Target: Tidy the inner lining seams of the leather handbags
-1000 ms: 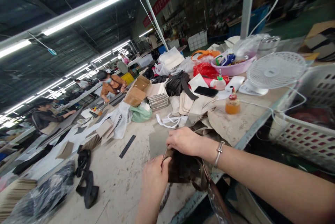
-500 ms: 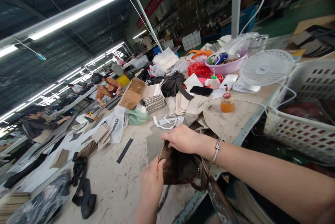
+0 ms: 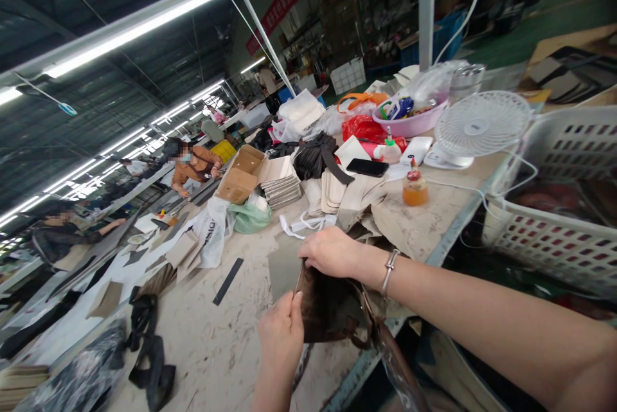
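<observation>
A dark brown bag (image 3: 332,309) sits at the front of the worktable, its mouth gaping toward me and a brown strap trailing off the table edge. My left hand (image 3: 282,331) pinches the near-left part of the bag's rim between thumb and fingers. Farther along that same rim, my right hand (image 3: 332,254) grips the upper corner, fingers curled over it. The bag's edge runs taut between the two hands. A flat grey-green sheet (image 3: 282,267) lies just behind the bag. Part of the bag's far side is hidden by my right wrist.
Past my hands stand a glue bottle (image 3: 415,188), a black phone (image 3: 367,168) and a white fan (image 3: 482,123). Stacked pale panels (image 3: 281,184) and a cardboard box (image 3: 238,174) lie beyond. A white basket (image 3: 554,241) stands right of the table. Two co-workers sit at left.
My view has shifted slightly, so the surroundings sit a little farther left. Both hands keep their hold on the bag's rim, with hardly any movement.
</observation>
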`<state>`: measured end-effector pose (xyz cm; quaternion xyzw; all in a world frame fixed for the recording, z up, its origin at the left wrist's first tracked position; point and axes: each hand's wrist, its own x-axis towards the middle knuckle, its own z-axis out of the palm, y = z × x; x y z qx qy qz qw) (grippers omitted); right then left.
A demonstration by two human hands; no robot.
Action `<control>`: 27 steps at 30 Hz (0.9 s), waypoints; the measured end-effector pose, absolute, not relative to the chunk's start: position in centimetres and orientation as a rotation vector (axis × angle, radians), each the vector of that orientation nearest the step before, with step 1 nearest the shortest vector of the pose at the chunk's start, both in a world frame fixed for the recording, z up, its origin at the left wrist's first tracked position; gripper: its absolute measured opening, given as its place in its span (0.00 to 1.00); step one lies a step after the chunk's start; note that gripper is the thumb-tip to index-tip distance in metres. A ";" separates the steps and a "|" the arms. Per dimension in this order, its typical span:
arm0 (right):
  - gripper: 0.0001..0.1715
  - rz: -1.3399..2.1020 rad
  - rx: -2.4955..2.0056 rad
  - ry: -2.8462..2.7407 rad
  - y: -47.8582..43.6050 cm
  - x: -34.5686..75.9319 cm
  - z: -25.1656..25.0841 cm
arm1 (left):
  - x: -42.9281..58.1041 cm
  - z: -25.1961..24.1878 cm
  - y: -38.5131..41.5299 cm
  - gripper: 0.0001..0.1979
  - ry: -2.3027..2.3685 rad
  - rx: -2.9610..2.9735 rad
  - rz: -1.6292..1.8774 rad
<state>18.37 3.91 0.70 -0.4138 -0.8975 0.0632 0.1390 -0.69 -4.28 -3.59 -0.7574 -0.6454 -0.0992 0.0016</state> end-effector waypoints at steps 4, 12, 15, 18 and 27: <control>0.10 0.182 -1.215 -2.590 4.3 17.9 0.6 | -0.9 -2.7 -4.2 0.20 -2.069 -2.417 -0.257; 0.10 0.178 -1.225 -2.586 4.4 17.0 0.5 | -0.6 0.6 -2.1 0.29 -2.162 -2.580 -0.266; 0.09 0.172 -1.242 -2.583 4.5 17.1 0.7 | 0.4 0.2 -0.5 0.16 -2.038 -2.534 -0.102; 0.12 0.172 -1.223 -2.595 4.5 18.0 1.1 | 0.7 -0.4 0.3 0.15 -1.994 -2.434 0.028; 0.10 0.136 -1.265 -2.569 4.5 18.9 1.4 | 0.1 -0.7 0.2 0.17 -1.981 -2.394 0.011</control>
